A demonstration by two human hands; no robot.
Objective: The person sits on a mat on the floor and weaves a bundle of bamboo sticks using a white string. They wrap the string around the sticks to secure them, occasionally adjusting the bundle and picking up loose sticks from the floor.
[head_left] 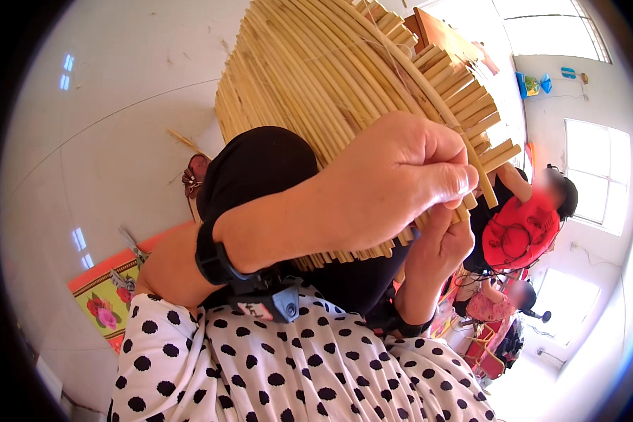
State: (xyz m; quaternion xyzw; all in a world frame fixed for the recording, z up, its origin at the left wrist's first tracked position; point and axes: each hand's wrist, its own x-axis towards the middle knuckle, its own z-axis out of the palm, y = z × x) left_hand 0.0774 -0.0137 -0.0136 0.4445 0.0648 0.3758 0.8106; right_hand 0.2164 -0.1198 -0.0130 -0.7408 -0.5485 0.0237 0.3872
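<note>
A large mat of pale yellow wooden rods (295, 63), tied with fine thread, fills the upper middle and rests over my dark-clothed lap. My left hand (418, 165) is closed at the mat's right end, thumb pressed to curled fingers; what is pinched is hidden. Just below it, my right hand (443, 246) grips the rod ends along the mat's lower right edge. A long thin strip (454, 119) runs along the staggered rod ends.
A person in red (520, 232) sits at right, with another in pink (492, 306) beyond. A wooden table (443, 35) stands behind the mat. A flowered mat (105, 309) and dark red footwear (193, 176) lie on the pale tiled floor at left.
</note>
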